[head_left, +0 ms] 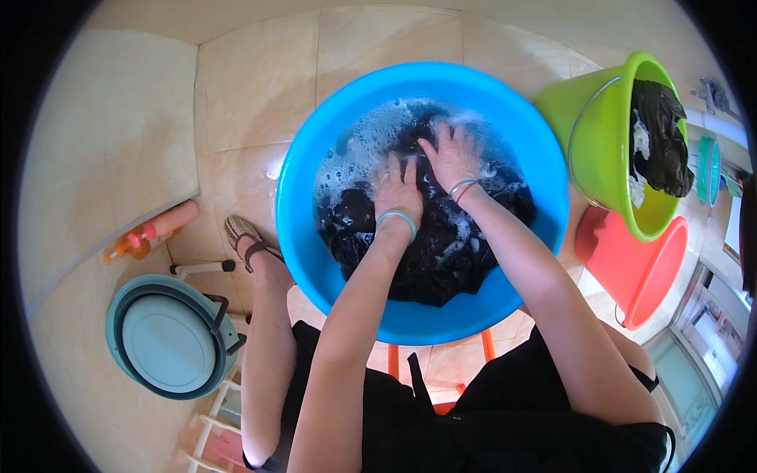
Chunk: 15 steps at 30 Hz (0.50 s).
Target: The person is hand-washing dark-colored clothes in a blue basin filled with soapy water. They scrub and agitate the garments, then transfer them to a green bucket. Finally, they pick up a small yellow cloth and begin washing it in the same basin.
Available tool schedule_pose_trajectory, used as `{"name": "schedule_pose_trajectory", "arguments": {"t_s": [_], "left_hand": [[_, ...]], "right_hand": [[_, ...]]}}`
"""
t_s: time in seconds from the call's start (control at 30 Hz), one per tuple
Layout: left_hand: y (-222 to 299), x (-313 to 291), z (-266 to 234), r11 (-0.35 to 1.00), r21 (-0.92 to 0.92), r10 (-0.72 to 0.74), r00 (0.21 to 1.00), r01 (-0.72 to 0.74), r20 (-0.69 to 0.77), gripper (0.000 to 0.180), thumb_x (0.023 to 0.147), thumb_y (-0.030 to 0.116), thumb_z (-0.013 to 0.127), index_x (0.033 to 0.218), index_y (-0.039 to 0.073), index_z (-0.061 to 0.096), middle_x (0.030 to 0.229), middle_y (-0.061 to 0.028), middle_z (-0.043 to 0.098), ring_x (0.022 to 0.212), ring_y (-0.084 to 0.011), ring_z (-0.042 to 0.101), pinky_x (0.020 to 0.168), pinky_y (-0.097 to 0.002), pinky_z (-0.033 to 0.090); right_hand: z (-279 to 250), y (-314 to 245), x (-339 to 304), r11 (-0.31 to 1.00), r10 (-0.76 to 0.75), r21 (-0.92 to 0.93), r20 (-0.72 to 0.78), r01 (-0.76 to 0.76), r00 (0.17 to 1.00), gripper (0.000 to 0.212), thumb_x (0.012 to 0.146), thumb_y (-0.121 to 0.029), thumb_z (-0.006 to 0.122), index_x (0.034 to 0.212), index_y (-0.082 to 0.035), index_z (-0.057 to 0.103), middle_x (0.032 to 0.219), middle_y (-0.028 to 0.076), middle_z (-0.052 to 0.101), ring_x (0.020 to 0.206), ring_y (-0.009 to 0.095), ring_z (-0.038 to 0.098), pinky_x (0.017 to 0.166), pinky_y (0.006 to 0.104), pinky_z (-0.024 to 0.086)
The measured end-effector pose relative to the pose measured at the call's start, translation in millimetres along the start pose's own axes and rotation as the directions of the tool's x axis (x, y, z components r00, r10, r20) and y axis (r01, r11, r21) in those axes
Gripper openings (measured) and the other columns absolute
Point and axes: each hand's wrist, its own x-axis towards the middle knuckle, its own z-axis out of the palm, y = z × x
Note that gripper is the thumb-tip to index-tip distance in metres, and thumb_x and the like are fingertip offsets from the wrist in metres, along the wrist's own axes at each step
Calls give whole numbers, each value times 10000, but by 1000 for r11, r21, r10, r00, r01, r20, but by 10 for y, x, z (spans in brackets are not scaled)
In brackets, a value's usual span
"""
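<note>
A large round blue basin [293,213] stands in front of me, holding soapy water with white suds [359,154]. Dark, soaked cloth [441,272] fills much of it and bulges above the water toward the near side. My left hand [398,191] lies palm down on the wet cloth near the middle, fingers spread, a pale bangle at its wrist. Slightly farther and to the right, my right hand [455,158] presses on the cloth with its fingers apart, the tips partly in foamy water. Neither hand grips anything visible.
At the right stands a green bucket [579,118] with black material [661,142] over its rim, beside a red bucket [627,264]. A grey-blue basin [169,343] and a pink bottle [177,218] are at the left. Orange legs [393,361] show beneath the blue basin.
</note>
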Motion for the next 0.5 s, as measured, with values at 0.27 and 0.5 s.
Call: {"name": "schedule_pose_trajectory", "arguments": {"t_s": [0.27,0.5], "left_hand": [[-73,62,25,937,-311,65,953,-161,-295,544,886,126,614,1408,103,464,1326,-203,547,1277,-390,472,1101,-451,348],[98,-546,-605,-590,-762,-2,944,266,331,906,850,789,431,1461,120,398,1383,-206,442,1117,-286,567,949,-407,497]], "right_hand": [[-16,152,273,961,-1,272,159,-43,987,476,860,-378,658,1199,-50,596,1199,229,620,1079,408,606,944,443,468],[-1154,-167,-685,556,-334,728,-247,402,910,229,762,-115,792,896,-33,625,926,105,525,889,248,576,784,335,474]]}}
